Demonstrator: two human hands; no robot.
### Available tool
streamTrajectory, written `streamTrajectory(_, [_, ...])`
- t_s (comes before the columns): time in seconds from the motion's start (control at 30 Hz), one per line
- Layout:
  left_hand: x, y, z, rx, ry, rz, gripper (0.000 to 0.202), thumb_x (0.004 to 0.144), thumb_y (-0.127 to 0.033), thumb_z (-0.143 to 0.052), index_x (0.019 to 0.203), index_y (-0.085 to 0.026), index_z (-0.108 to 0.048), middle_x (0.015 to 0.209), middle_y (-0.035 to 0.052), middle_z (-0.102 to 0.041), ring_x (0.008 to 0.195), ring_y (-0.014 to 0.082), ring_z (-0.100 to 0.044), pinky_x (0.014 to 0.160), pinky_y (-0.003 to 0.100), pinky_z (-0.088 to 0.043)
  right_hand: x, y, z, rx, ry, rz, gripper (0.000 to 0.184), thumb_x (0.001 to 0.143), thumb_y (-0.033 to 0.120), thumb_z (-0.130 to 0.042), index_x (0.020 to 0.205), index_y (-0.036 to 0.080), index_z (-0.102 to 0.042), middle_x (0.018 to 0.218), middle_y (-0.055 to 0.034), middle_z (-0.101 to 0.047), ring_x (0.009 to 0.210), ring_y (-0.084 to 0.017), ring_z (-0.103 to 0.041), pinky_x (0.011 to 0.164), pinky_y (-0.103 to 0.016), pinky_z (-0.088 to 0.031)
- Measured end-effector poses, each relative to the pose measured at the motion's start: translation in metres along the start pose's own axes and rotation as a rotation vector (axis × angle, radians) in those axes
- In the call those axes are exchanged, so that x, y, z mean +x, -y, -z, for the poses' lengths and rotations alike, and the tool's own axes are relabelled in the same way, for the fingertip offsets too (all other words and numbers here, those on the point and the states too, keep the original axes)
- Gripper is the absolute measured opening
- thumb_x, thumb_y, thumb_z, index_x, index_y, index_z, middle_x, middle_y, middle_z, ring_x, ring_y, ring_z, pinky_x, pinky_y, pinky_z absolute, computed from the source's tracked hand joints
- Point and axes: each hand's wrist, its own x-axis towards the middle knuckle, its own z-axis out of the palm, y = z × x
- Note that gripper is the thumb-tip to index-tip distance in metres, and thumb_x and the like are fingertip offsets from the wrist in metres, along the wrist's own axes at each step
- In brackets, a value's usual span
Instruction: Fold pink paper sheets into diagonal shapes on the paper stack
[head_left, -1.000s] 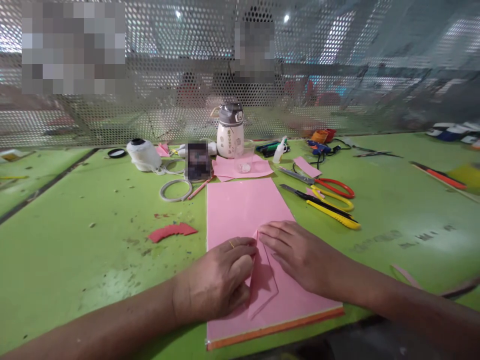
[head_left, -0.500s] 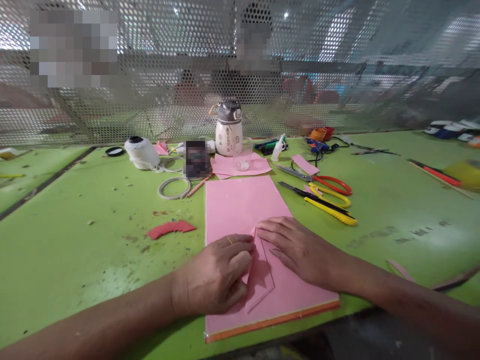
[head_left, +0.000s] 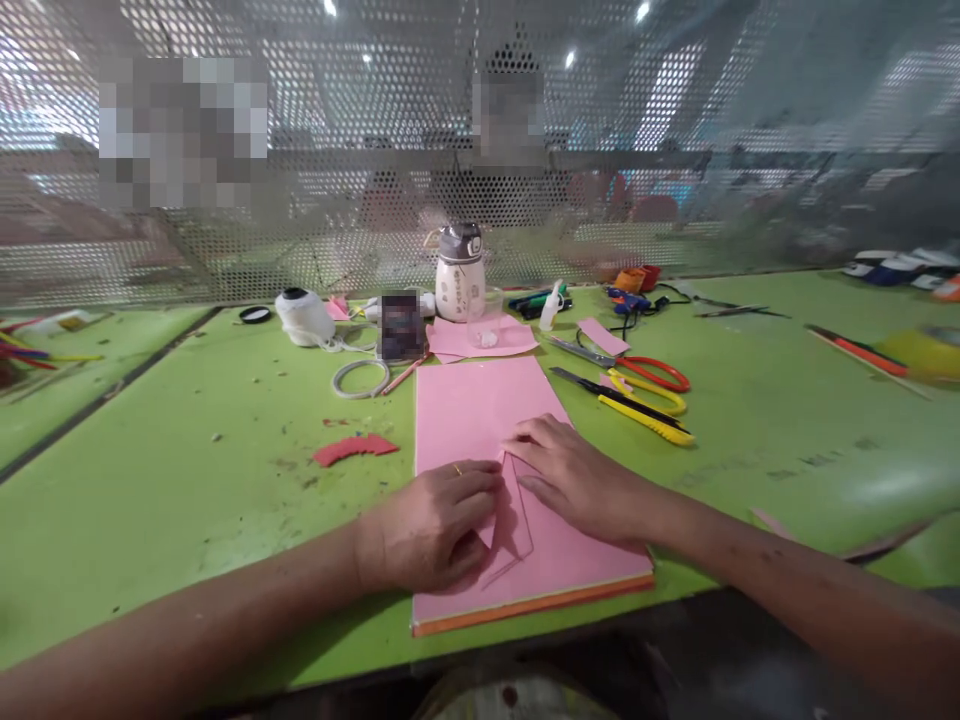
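Note:
A folded piece of pink paper [head_left: 514,518] lies on a stack of pink sheets [head_left: 484,400], its narrow tip pointing away from me. My left hand [head_left: 435,525], with a ring on one finger, is closed on the left side of the folded paper; its fingertips are partly hidden. At the tip and right side rests my right hand [head_left: 577,480], fingers stretched out flat and thumb apart, touching the paper. Left of the stack is a curved red paper strip [head_left: 356,449]. A yellow cutter [head_left: 637,410] and orange-and-yellow-handled scissors [head_left: 649,380] lie beyond my right hand.
Behind the stack stand a water bottle [head_left: 460,280], a clear cup [head_left: 486,325] and a small glue bottle [head_left: 551,308]. A thread spool [head_left: 304,318] and tape ring [head_left: 361,379] sit left. A glue gun [head_left: 628,300] lies right. A perforated metal screen [head_left: 337,220] closes the back.
The view has tilted up and shifted slightly. Both hands stay at the folded paper; the fingers of my right hand have bent a little more near the tip.

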Motion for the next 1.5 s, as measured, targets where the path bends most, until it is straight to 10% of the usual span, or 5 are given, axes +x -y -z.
streamTrajectory(0.9, [-0.010, -0.004, -0.003, -0.016, -0.005, 0.061, 0.024, 0.081, 0.002, -0.047, 0.094, -0.015, -0.058, 0.098, 0.0147, -0.072, 0.110, 0.0233, -0.068, 0.097, 0.036, -0.058, 0.009, -0.006, 0.011, -0.317, 0.081, 0.289, 0.019, 0.099, 0.015, -0.052, 0.105, 0.008, -0.069, 0.111, -0.0174, -0.069, 0.103, -0.029, -0.060, 0.089, -0.046, -0.055])
streamTrajectory(1.5, [-0.011, 0.000, 0.007, 0.057, 0.064, 0.015, 0.017, 0.091, -0.004, -0.045, 0.092, -0.012, -0.060, 0.109, 0.0219, -0.072, 0.114, 0.0248, -0.068, 0.097, 0.036, -0.059, -0.015, 0.010, -0.009, -0.129, -0.103, 0.298, 0.033, 0.100, 0.024, -0.052, 0.125, 0.005, -0.064, 0.134, -0.0235, -0.062, 0.137, -0.033, -0.048, 0.111, -0.054, -0.045])
